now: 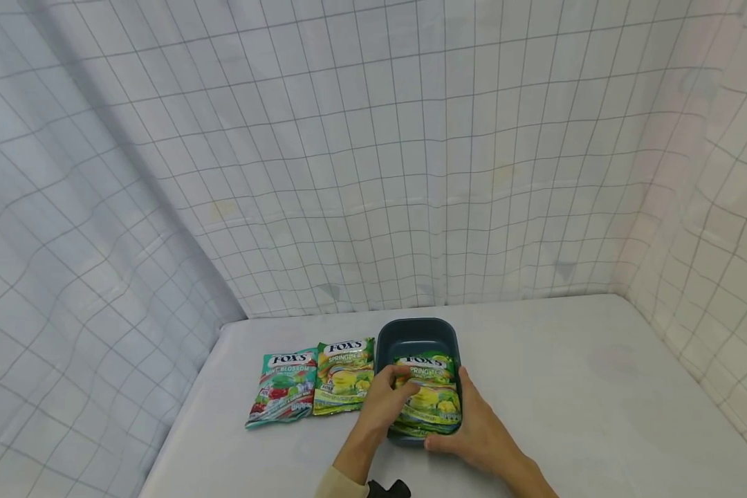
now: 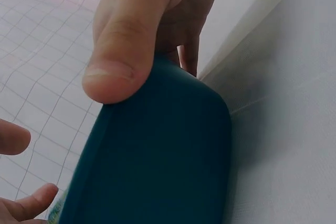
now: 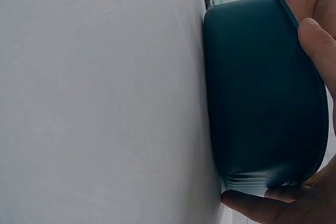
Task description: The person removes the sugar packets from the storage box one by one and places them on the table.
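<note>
A dark teal plastic container (image 1: pixel 418 328) stands on the table, with green-and-yellow Fox's candy bags (image 1: pixel 432 404) lying in its near part. My right hand (image 1: pixel 476 429) grips the container at its near right corner. In the left wrist view that thumb (image 2: pixel 118 80) presses on the rim; in the right wrist view its fingers (image 3: pixel 257 205) bend round the wall. My left hand (image 1: pixel 381 402) hovers over the container's left rim and the bags, thumb and forefinger apart. Some of its fingers (image 2: pixel 34 203) show at the left edge of the left wrist view.
Left of the container, another green-and-yellow Fox's bag (image 1: pixel 344 380) lies flat, and beside it a teal-and-red Fox's bag (image 1: pixel 284 389). White cloth covers the table (image 1: pixel 548 387). Gridded white curtains (image 1: pixel 411 173) hang behind and at both sides.
</note>
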`<state>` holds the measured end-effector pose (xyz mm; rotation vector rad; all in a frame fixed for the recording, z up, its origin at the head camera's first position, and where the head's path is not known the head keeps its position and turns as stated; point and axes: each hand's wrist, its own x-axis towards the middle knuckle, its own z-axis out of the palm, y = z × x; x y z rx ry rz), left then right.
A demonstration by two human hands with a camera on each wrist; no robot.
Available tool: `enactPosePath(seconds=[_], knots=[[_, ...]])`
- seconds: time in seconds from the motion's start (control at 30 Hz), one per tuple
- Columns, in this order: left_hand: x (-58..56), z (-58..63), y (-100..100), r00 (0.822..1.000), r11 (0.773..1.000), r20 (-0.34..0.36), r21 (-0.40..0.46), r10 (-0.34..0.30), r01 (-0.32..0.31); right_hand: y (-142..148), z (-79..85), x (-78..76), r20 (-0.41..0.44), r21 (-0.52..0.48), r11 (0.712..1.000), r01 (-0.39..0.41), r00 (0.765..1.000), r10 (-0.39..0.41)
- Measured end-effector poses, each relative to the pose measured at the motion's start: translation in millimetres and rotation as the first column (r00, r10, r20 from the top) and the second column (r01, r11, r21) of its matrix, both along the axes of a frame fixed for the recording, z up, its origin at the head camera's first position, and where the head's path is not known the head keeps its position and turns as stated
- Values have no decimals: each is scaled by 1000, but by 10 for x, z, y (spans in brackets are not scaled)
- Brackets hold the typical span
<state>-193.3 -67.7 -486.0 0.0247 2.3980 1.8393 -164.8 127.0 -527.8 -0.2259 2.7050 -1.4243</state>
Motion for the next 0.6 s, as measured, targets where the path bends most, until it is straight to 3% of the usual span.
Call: enactPosePath(seconds=[0.13,0.33,0.6], knots=[[0,2,-6,1000,998,-20,54,16,-15,-6,4,4,7,12,1000,-5,1000,5],[-18,-14,-13,1000,999,-14,49,20,-20,-9,5,8,3,17,1000,-7,1000,7],[-86,-66,9,999,999,-16,36,-32,33,-6,7,3,-4,23,1000,-8,1000,8]])
